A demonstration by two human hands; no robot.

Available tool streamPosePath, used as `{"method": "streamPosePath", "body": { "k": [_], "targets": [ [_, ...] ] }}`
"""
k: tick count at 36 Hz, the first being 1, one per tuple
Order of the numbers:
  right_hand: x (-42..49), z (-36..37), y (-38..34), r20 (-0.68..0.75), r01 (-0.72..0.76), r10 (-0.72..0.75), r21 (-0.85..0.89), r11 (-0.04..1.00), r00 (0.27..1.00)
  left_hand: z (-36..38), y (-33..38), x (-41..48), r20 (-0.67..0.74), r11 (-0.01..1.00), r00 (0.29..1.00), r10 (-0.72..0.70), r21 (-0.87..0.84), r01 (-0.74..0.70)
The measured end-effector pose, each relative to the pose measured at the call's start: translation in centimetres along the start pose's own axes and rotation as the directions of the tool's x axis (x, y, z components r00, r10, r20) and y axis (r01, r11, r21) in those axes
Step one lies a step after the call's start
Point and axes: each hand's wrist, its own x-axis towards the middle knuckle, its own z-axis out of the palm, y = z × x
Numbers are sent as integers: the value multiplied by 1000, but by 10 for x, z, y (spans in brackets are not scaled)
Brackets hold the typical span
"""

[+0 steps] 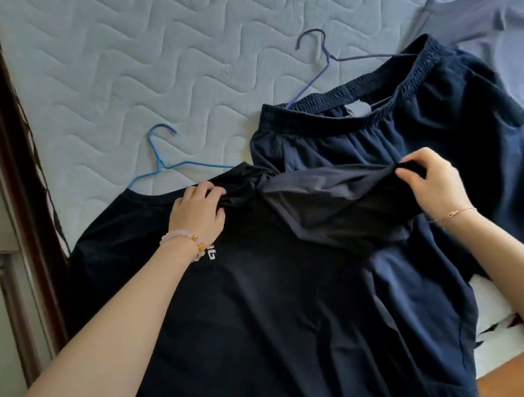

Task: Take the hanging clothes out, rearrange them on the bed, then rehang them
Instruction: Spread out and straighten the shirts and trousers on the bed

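Both hands gripped the upper edge of a black T-shirt spread on the bed.

The left hand (197,207) had its fingers curled and bunched fabric near the collar; the right hand (433,179) pinched a raised fold of the same T-shirt (270,315) between thumb and fingertips. The shirt's long axis ran from 12 to 6 o'clock, its body trailing from the fingers toward 6 o'clock; the two hands sat about equally near it. A blue hanger (161,163) lay partly inside the collar, hook toward 11 o'clock, nearer the left hand. Dark shorts (412,130) on a purple hanger (324,61) lay at 1 o'clock, a grey top (505,22) beyond. White lettering (211,254) by the left wrist was partly hidden and unreadable; a label inside the shorts' waistband showed no legible text.
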Motion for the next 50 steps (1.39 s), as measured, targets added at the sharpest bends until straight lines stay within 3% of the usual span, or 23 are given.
{"method": "streamPosePath", "body": {
  "k": [7,14,20,23,26,29,31,34,36,39,42,45,48,50],
  "targets": [
    [21,1,32,221,116,-82,-145,983,972,-19,26,31,-91,994,990,107,13,-106],
    [31,0,44,229,84,-49,-142,986,972,-22,57,59,-5,966,966,257,41,-256],
    [29,-7,48,406,141,-92,-92,986,909,-30,62,68,108,929,935,338,124,-350],
    [33,-10,42,361,110,-106,9,994,927,-35,55,77,70,951,952,298,66,-303],
    [45,-15,29,296,46,-110,216,975,949,-41,47,88,6,988,989,148,-51,-148],
    [62,-20,16,320,-84,-35,349,933,947,-46,45,97,-22,999,1000,2,-54,-3],
    [71,-20,11,337,-106,-23,359,927,941,-49,55,100,-67,996,998,-14,-88,8],
    [79,-16,8,343,-94,-24,324,941,939,-51,82,98,-152,965,977,151,-191,-179],
    [83,-14,9,337,-93,-19,311,946,941,-50,102,95,-52,921,951,306,-238,-309],
    [84,-14,12,323,-103,-2,308,946,947,-41,115,94,175,896,879,443,-55,-441],
    [85,-15,15,305,-125,21,328,937,952,-35,119,95,245,857,841,481,71,-511],
    [83,-17,18,313,-137,30,329,934,949,-39,119,99,181,912,897,403,-162,-377],
    [83,-19,23,351,-206,72,362,909,934,-46,114,105,44,863,975,219,-476,-172],
    [84,-19,24,417,-276,84,425,862,905,-49,111,107,10,849,992,128,-518,-105]
  ]
}}
